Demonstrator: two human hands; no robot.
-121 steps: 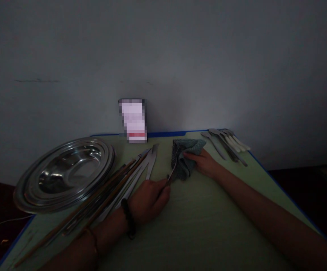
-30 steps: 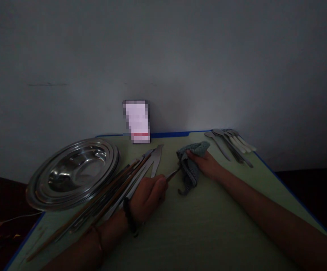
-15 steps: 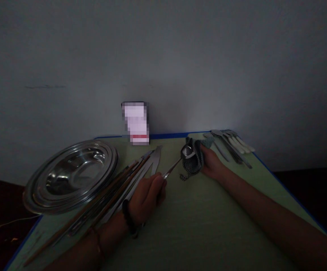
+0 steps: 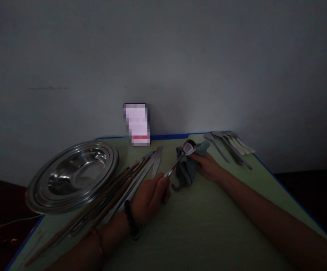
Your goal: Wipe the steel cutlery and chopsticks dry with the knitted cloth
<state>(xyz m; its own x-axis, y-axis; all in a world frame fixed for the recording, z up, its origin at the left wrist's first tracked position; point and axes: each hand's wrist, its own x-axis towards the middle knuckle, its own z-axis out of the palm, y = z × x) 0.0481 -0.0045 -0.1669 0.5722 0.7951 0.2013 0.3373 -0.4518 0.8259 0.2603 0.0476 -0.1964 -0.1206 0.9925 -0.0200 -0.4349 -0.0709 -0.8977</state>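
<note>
My left hand point(image 4: 151, 194) is closed round the handle of a metal spoon point(image 4: 190, 147), whose bowl points up and away to the right. A grey-green cloth point(image 4: 187, 171) hangs crumpled behind and below the spoon's bowl. My right hand point(image 4: 208, 165) grips this cloth by its right side, with the fingertips partly hidden behind the bowl and cloth. Both hands are above the middle of the pale green table point(image 4: 197, 229).
Stacked shiny metal bowls or plates point(image 4: 81, 177) stand at the left. Chopsticks point(image 4: 95, 205) and knives point(image 4: 152, 165) lie beside them. Spoons and white-handled cutlery point(image 4: 237, 145) lie at the back right. A lit phone point(image 4: 138, 124) leans against the wall point(image 4: 208, 67).
The spoon's bowl has come out of the cloth's fold and now shows in front of it. The cloth has opened and hangs slightly lower and further left. My left hand has shifted slightly right.
</note>
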